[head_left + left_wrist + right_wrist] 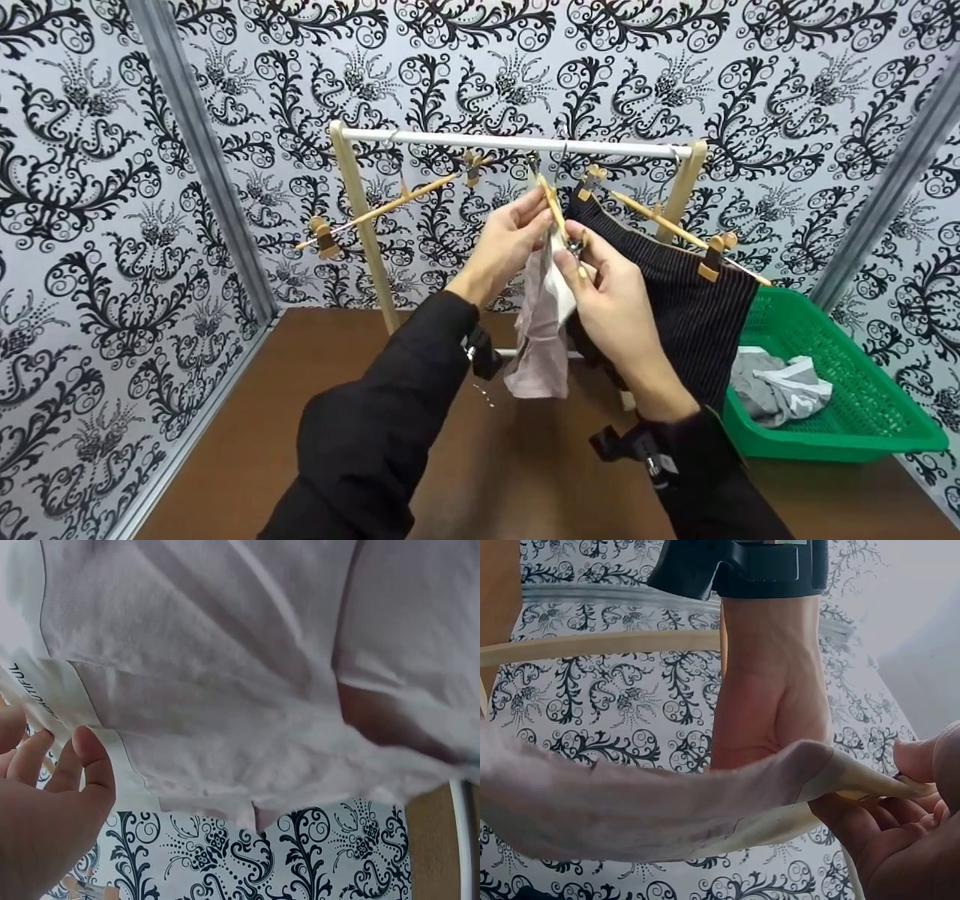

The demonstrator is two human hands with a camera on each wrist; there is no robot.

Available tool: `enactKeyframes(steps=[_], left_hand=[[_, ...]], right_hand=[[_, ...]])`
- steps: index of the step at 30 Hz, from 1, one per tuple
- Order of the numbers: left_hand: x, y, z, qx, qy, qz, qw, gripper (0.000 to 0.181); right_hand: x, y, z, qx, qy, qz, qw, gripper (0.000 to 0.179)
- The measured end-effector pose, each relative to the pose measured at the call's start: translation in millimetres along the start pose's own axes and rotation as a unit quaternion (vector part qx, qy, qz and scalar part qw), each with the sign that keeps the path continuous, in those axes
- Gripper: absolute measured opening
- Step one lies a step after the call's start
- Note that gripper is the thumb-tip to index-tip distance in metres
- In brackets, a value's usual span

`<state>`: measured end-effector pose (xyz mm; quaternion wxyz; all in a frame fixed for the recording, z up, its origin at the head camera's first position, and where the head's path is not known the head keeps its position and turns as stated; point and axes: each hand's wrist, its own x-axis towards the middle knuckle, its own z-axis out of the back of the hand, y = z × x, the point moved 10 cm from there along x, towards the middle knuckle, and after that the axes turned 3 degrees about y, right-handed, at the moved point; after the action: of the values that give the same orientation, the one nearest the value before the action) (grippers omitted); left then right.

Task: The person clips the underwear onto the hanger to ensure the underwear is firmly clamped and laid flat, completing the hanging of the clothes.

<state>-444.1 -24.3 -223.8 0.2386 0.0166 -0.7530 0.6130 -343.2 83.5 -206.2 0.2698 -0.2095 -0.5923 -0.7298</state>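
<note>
Pale pink shorts (541, 352) with a white, lettered waistband (45, 694) hang below a wooden clip hanger (552, 201) at the middle of the rack. My left hand (506, 244) pinches the waistband beside the hanger bar; in the left wrist view its fingers (94, 757) are bent at the band's edge. At the hanger's near end, my right hand (611, 289) grips a clip (576, 244) and the waistband corner. The right wrist view shows the right thumb (922, 759) against that corner, with the clip mostly hidden.
A white rail (480, 141) on wooden posts carries the hangers. Black striped shorts (686, 322) hang close on the right. An unloaded clip hanger (409, 196) hangs left. A green basket (862, 442) with a grey garment (776, 390) stands right on the brown table (247, 450).
</note>
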Motion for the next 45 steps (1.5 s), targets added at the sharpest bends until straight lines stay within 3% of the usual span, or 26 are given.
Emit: enactKeyframes(steps=[5,17,22,27,34,45], left_hand=[[4.8,2.8,3.0,0.005,-0.004,-0.005,1.0000,0.055],[7.7,18.9,7.6,0.018,-0.027,0.020,0.9993,0.055],[6.5,22.2,10.3,0.015,-0.035,0.013,0.9992,0.055],[6.1,15.1,11.5,0.021,-0.044,0.002,0.9988,0.055],[8.0,9.0,12.4,0.015,-0.037,-0.039,0.9984,0.055],[2.5,17.2,21.4,0.028,-0.047,-0.032,0.9980,0.056]], right_hand=[[3.7,-7.8,-6.0,0.036,0.010,-0.019,0.9991,0.046],[3.9,-18.8,-7.4,0.027,0.003,-0.022,0.9994,0.047],[2.7,-24.6,-7.4,0.014,0.003,-0.021,0.9997,0.046],[4.1,-19.2,-9.4,0.022,0.011,-0.019,0.9995,0.047],[6.0,-17.6,-14.6,0.032,0.014,-0.012,0.9993,0.047],[0.7,-24.8,-22.5,0.014,0.020,-0.024,0.9994,0.050]])
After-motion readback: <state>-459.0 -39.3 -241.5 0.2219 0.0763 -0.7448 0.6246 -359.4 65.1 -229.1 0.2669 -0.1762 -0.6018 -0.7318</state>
